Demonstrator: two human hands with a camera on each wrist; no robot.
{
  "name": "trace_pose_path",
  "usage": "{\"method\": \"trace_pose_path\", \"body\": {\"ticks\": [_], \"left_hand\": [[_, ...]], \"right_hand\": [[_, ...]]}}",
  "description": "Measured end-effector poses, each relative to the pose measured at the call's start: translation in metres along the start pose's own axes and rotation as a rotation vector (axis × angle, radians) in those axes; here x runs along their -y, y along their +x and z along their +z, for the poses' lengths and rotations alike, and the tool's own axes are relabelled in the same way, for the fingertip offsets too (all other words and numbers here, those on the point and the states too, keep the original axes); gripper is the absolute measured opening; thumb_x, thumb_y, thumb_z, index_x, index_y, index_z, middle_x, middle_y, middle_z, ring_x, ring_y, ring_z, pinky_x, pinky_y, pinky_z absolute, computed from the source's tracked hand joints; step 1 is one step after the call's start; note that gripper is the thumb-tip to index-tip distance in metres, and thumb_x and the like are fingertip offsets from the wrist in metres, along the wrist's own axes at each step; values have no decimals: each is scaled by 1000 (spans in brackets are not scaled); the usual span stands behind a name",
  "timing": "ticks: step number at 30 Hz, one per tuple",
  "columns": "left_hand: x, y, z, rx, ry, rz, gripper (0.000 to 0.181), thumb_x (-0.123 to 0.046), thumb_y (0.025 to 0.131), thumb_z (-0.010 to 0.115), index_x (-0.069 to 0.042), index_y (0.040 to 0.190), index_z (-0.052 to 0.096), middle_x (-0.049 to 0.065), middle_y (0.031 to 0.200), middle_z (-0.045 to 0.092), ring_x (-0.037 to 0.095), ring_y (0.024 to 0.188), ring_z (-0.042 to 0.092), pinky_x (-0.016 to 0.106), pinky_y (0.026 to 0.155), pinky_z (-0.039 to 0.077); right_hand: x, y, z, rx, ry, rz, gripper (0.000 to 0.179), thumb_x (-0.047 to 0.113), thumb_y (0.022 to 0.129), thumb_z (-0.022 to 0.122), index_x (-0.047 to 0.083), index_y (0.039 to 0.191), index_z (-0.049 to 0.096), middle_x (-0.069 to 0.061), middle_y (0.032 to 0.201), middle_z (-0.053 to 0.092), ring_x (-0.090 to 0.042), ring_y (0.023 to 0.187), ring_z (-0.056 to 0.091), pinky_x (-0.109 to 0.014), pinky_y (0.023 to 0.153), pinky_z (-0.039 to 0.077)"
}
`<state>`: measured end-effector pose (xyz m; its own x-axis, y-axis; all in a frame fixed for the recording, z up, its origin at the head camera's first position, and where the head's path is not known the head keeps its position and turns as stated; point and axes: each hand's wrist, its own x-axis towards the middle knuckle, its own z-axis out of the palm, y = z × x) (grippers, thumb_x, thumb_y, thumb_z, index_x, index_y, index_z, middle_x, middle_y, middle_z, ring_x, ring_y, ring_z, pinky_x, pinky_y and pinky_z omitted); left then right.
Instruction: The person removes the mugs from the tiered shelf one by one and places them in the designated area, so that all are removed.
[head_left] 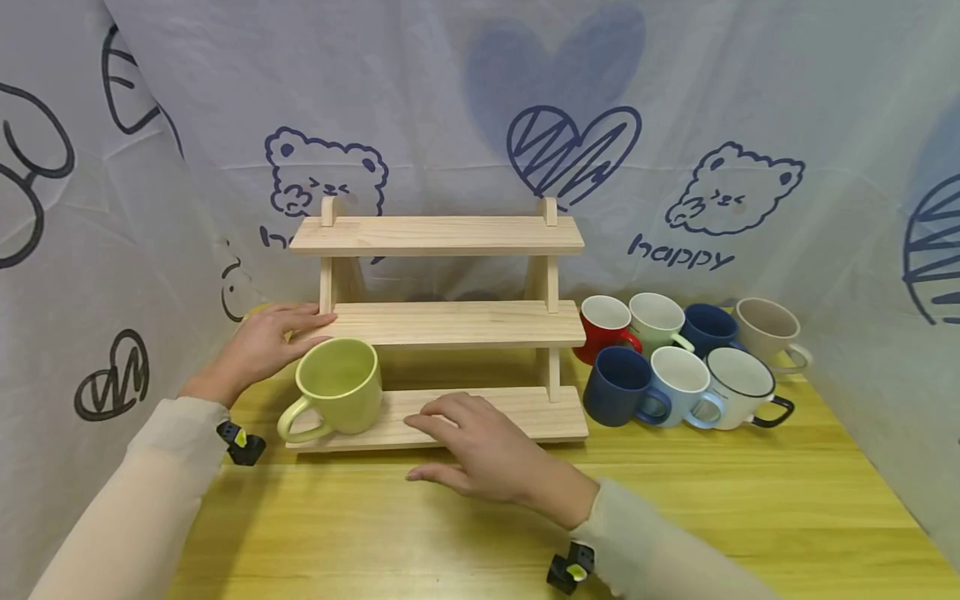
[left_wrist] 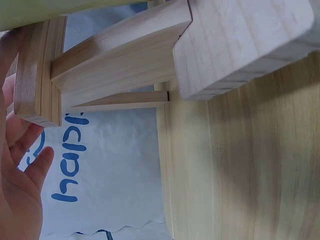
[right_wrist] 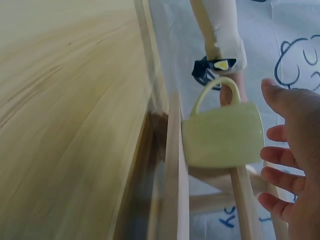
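A yellow-green mug (head_left: 341, 387) stands upright at the left end of the lowest board of a three-tier wooden display shelf (head_left: 450, 325). Its handle points left and toward the front. My left hand (head_left: 273, 337) holds the left end of the middle board, just behind and above the mug. In the left wrist view, the fingers (left_wrist: 32, 167) of that hand lie around the board's end. My right hand (head_left: 487, 450) hovers at the front of the lowest board, right of the mug, fingers apart and holding nothing. The right wrist view shows a gap between mug and fingertips.
Right of the shelf several mugs crowd together on the wooden table (head_left: 360, 533): a red mug (head_left: 596, 337), a navy mug (head_left: 615, 387), a light blue mug (head_left: 678, 387), a black-rimmed white mug (head_left: 738, 387) and a beige mug (head_left: 765, 329) among them. Patterned cloth (head_left: 450, 100) hangs behind and beside.
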<state>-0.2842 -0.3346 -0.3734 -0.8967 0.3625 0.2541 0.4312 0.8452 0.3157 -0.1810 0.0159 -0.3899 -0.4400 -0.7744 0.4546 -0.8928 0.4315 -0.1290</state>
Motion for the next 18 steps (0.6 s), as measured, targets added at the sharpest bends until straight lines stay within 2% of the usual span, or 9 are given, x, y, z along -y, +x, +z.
{"method": "trace_pose_path", "body": {"ticks": [10,14,18], "left_hand": [[0,0,-1,11,-11,-9,47,-43,98,58,-14,134,62,20,141,51,47,130,41,67,104,29],[-1,-1,-2,6,-12,-6,47,-43,98,58,-14,134,62,20,141,51,47,130,41,67,104,29],[-2,-1,-2,2,-7,-2,46,-43,98,58,-14,133,62,20,141,52,47,129,42,66,104,30]], "right_hand": [[20,36,10,4,-154,-117,61,56,91,60,13,134,59,0,130,60,-20,125,51,-34,108,37],[26,50,10,38,-220,-182,65,61,92,56,13,134,59,0,130,61,-21,126,49,-34,112,32],[29,64,11,70,-310,-235,69,68,93,46,15,135,59,2,130,61,-19,126,49,-35,111,33]]}}
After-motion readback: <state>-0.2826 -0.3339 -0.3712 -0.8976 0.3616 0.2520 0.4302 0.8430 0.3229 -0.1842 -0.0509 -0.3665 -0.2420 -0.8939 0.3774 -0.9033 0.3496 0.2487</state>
